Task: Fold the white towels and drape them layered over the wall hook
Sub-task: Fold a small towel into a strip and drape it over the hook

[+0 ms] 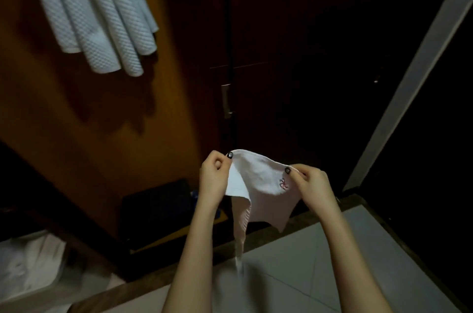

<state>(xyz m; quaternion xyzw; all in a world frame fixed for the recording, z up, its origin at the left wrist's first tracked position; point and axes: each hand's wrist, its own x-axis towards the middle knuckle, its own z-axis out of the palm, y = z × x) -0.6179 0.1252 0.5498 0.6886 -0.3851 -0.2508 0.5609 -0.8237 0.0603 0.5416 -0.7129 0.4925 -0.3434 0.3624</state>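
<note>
A small white towel (258, 182) with a red embroidered mark hangs in the air in front of me, low in the middle of the view. My left hand (214, 177) pinches its upper left corner and my right hand (311, 184) pinches its upper right corner. The cloth sags between them, and a folded tail droops toward the floor. Several textured white towels (94, 15) hang layered on the orange wall at the upper left. Their hook is hidden behind them.
Dark wooden cabinet doors with a metal handle (225, 100) stand straight ahead. A dark box (156, 207) sits low by the orange wall. White fabric (28, 261) lies at the lower left. Pale floor tiles (302, 261) are below, and a light door frame (409, 77) slants up the right.
</note>
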